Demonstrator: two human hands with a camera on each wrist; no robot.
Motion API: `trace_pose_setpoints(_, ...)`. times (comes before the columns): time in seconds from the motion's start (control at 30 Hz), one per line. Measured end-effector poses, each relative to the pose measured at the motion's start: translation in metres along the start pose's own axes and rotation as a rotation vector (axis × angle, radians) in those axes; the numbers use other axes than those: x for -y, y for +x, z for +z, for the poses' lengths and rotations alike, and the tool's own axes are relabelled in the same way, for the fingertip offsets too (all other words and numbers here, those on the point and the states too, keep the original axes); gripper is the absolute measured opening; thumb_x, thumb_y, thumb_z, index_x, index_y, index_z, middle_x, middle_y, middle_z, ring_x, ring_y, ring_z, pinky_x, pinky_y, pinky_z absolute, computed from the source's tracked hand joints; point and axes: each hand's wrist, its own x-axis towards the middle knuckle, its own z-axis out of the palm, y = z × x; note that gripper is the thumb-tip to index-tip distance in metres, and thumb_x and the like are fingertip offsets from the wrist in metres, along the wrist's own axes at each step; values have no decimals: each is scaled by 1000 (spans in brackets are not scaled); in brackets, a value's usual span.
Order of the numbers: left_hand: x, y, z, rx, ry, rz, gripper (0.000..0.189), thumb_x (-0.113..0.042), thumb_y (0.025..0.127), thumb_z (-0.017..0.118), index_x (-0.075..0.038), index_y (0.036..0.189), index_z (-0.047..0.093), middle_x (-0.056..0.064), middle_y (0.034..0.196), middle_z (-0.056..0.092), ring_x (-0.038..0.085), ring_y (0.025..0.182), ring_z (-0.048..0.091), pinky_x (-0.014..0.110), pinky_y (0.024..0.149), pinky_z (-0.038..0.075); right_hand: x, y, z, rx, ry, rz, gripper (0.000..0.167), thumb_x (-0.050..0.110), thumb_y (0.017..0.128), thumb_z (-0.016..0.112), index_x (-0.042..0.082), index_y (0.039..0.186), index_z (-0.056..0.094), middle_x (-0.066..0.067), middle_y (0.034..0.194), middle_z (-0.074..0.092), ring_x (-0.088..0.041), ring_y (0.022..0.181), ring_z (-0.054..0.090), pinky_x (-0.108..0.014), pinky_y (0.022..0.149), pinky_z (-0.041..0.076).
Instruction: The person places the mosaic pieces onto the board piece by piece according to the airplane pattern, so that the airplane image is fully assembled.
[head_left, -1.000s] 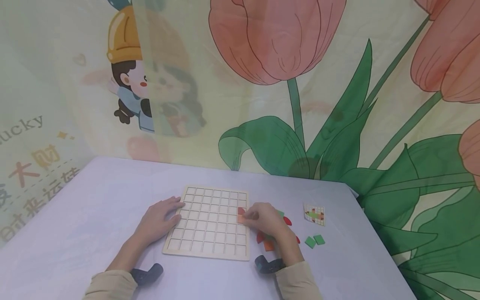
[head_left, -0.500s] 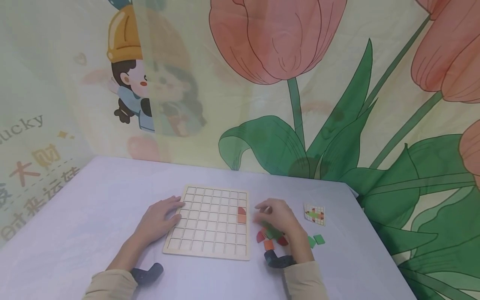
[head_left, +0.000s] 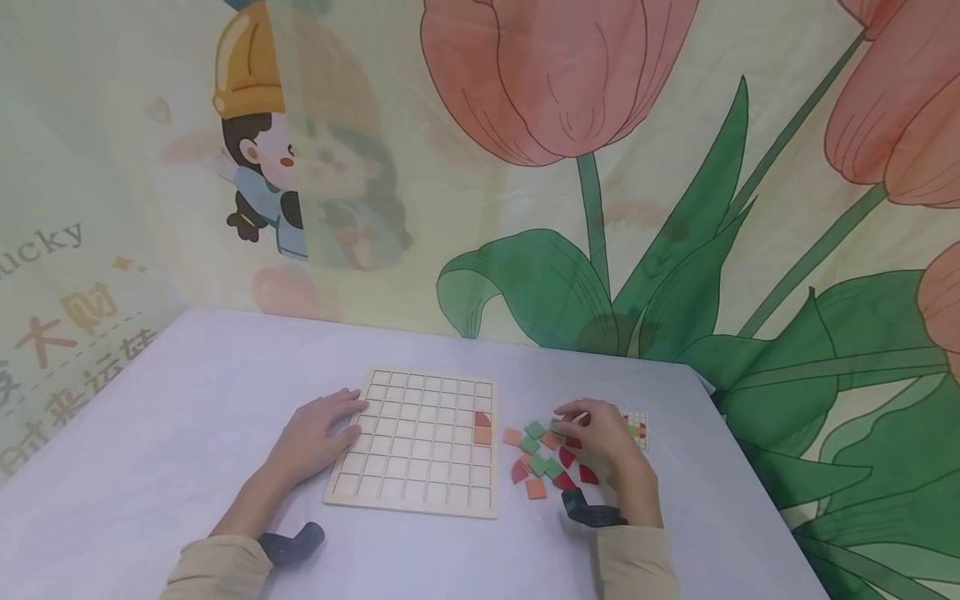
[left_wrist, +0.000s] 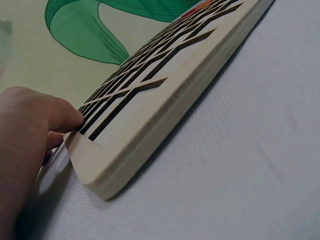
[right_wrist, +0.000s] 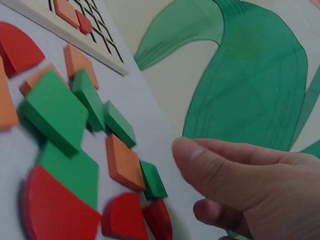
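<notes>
My left hand point(head_left: 318, 433) rests at the left edge of a wooden grid board point(head_left: 408, 456), with its fingers and thumb touching the rim. In the left wrist view the thumb point(left_wrist: 65, 114) lies against the board's edge. A red quarter-round tile point(head_left: 482, 418) and an orange square tile point(head_left: 482, 436) sit in neighbouring cells of the right column. My right hand point(head_left: 603, 433) hovers over the far right of a loose heap of tiles. Its thumb and forefinger point(right_wrist: 197, 162) are close together, with no tile visible between them.
Green square tiles point(head_left: 537, 465), orange ones point(head_left: 536, 488) and red quarter-round ones point(head_left: 588, 474) lie right of the board, some overlapping. A small printed pattern card point(head_left: 640, 427) is partly hidden behind the right hand. A patterned cloth point(head_left: 510, 283) hangs behind the white table point(head_left: 247, 367).
My right hand has let go of the orange tile on the board and moved right, over the loose tiles, uncovering many of them. The left hand has stayed at the board's edge.
</notes>
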Motion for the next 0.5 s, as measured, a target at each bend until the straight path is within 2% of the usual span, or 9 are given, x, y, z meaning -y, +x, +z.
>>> trace_pose_setpoints(0.23,0,0,-1,4,2,-5,40,-23,89,58,-8,126,60,13,140,52,37,134,41,62,109,28,-12,-4,-6,11,-22,45,27,20,84,73,18,110,70,-2,95,63,-17,88,57,-28,72,56)
trace_pose_setpoints(0.37,-1,0,-2,-2,3,-3,40,-23,89,57,-7,126,60,14,140,52,37,133,42,62,109,29,-15,-4,-8,33,-28,85,38,23,81,76,20,117,66,-3,95,62,-18,88,56,-30,73,56)
trace_pose_setpoints(0.5,-1,0,-1,10,2,-19,41,-23,89,57,-8,127,59,13,141,51,37,134,40,62,109,27,-17,-4,-7,60,-35,104,48,25,78,78,20,122,61,-5,92,59,-19,83,54,-27,66,52)
